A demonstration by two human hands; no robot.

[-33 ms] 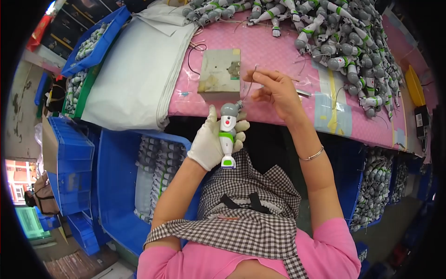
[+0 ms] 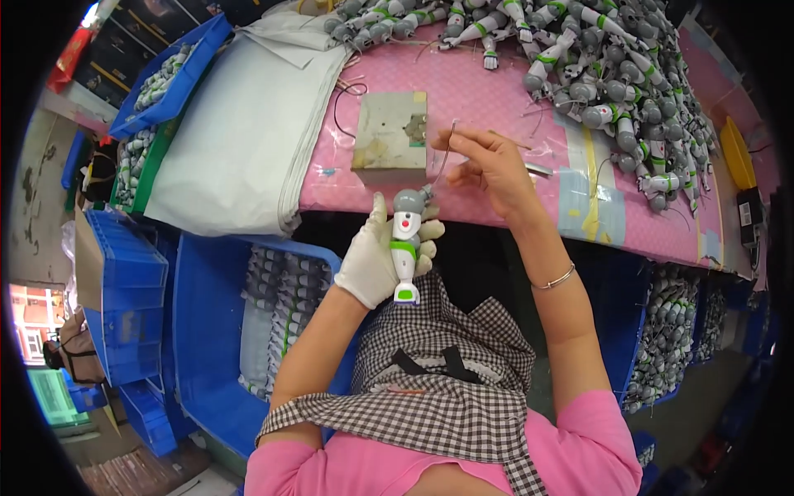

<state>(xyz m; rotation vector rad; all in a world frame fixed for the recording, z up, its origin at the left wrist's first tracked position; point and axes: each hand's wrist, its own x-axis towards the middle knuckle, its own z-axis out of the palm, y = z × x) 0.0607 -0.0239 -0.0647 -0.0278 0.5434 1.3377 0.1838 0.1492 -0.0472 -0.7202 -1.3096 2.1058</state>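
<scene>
My left hand, in a white glove, is closed around a toy robot arm. This arm is white and grey with green bands and a red dot, its round grey end pointing away from me. From that end a thin wire runs up to my bare right hand, whose thumb and forefinger pinch it. Just beyond the toy arm, a grey metal box sits near the bench's front edge. Beside my right hand lies a flat metal tool, its far part hidden.
A large heap of similar toy arms covers the back right of the pink bench. White sheets lie at left. Blue bins of parts stand below on both sides, and a blue tray sits far left.
My left hand and the toy arm have shifted very slightly toward me. The right hand still pinches the wire.
</scene>
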